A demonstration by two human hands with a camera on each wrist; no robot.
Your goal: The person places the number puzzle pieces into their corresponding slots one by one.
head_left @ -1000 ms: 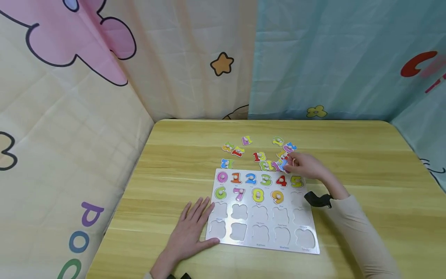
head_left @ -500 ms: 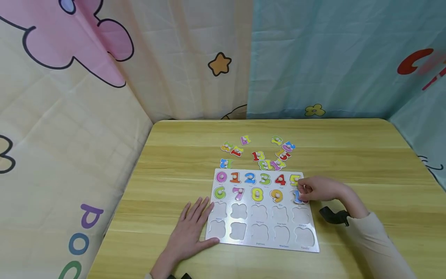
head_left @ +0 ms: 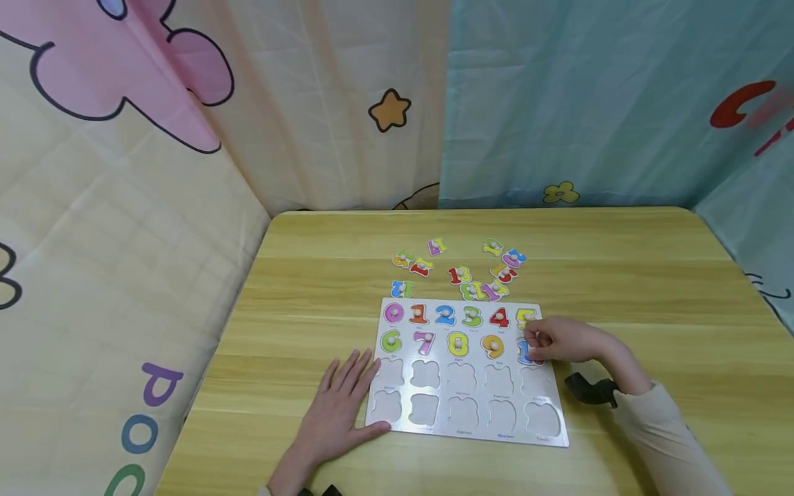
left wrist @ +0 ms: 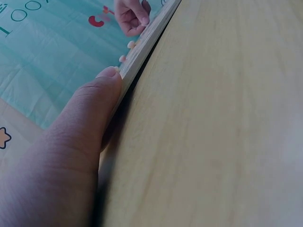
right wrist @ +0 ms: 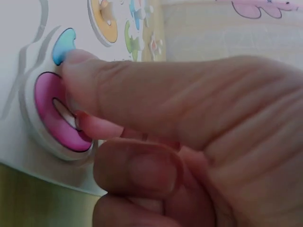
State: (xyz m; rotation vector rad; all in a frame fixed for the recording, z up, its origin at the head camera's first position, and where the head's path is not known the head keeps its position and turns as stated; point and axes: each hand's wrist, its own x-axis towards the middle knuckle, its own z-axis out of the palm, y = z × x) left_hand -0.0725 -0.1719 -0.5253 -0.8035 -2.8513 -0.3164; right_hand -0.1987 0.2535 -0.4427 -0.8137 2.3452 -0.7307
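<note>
My right hand (head_left: 567,339) pinches a number 10 puzzle piece (right wrist: 46,106), with a blue 1 and a magenta 0, at the right end of the board's second row. Thumb and finger hide its knob; whether it lies fully seated cannot be told. The white number puzzle board (head_left: 443,377) holds pieces 0 to 9 in its upper rows, and its two lower rows show bare recesses. My left hand (head_left: 338,410) lies with fingers spread beside the board's left edge. Its thumb (left wrist: 90,101) touches the board's near left corner.
Loose two-digit pieces lie beyond the board, among them a red and yellow 13 (head_left: 460,275), a blue and green 12 (head_left: 402,288) and a purple 17 piece (head_left: 495,290). The wooden table (head_left: 651,275) meets printed curtains (head_left: 589,103) at its back.
My right hand has carried the number 10 piece from the loose pile towards me to the second row's right end, then shifted it slightly left. My left hand has stayed in place.
</note>
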